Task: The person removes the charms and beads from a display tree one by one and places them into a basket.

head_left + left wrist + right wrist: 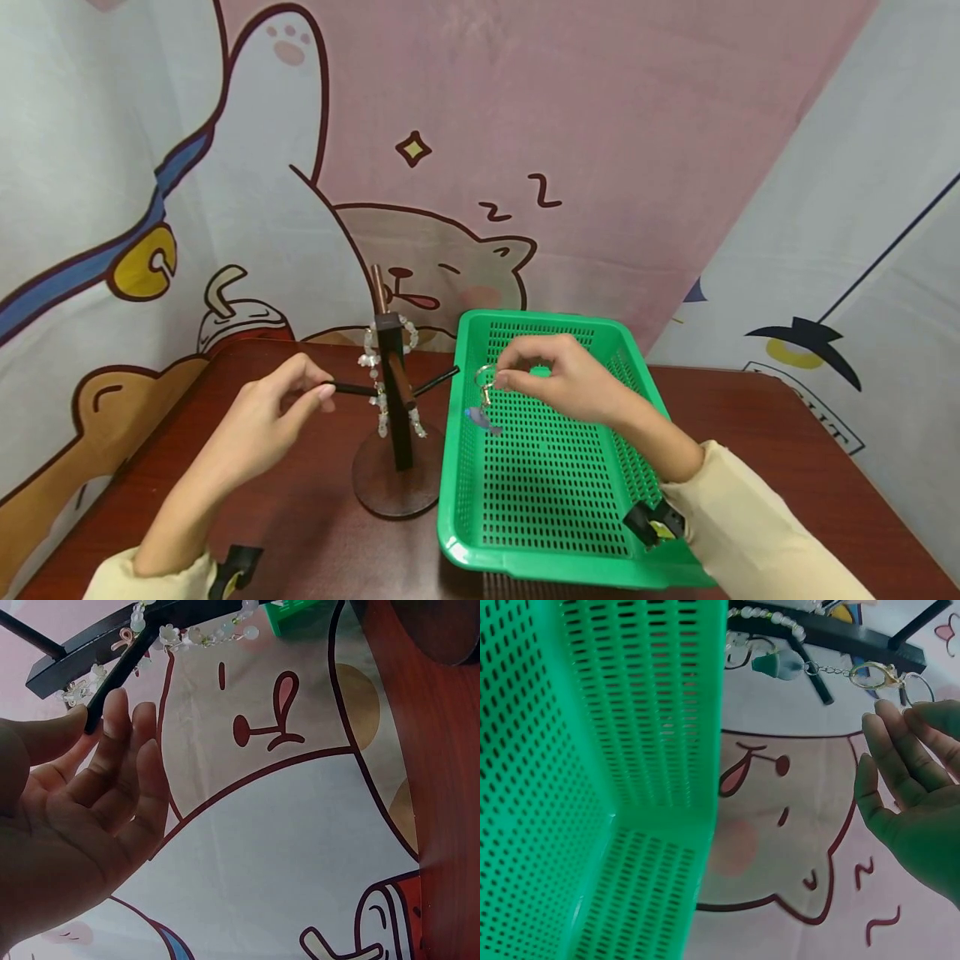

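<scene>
A dark wooden stand (395, 412) with several pegs rises from a round base on the table. My left hand (262, 421) pinches the tip of its left peg (352, 389) between thumb and fingertips. Pale beaded bracelets (382, 412) hang on the stand's pegs. Above the left side of the green basket, my right hand (566, 379) pinches the ring of a keychain (486, 393) between thumb and index finger. From it dangles a blue-purple charm with a tail-like end (481, 419); in the right wrist view the charm (780, 665) looks blue-green.
The green perforated basket (450, 500) stands on the reddish-brown table (300, 533), just right of the stand. Behind the table hangs a cartoon-printed cloth (600, 150). One black peg (437, 381) points from the stand toward the basket's left rim.
</scene>
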Demonstrator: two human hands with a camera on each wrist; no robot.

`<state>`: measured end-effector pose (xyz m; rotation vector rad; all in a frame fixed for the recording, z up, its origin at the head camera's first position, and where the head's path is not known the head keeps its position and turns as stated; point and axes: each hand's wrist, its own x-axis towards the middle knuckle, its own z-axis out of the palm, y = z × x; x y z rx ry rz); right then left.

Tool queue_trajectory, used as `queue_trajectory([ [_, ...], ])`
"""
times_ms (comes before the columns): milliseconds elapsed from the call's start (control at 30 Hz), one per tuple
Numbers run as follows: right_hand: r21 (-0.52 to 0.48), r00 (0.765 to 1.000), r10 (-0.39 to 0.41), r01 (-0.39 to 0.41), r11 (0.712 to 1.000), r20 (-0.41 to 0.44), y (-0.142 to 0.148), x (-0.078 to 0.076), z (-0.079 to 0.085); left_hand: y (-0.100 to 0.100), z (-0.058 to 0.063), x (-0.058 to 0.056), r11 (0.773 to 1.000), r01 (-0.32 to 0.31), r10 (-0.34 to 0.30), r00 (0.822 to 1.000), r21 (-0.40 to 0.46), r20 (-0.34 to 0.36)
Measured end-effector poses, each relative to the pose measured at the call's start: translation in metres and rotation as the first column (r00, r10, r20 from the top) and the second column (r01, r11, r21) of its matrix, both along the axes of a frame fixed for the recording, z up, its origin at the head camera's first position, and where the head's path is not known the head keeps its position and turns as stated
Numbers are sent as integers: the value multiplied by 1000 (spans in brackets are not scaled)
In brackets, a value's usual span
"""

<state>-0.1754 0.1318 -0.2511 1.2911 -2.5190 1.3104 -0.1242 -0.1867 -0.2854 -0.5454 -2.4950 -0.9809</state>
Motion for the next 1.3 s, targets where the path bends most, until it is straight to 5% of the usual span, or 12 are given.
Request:
queue_trajectory([
  [633, 1, 976, -124, 126, 992, 177, 29, -31, -39, 0, 0, 0, 1000, 10, -10, 1000, 11, 22],
  [1300, 80, 951, -200, 186, 979, 238, 45, -48, -86, -1, 0, 0, 1000, 1, -2, 1000, 8, 31],
])
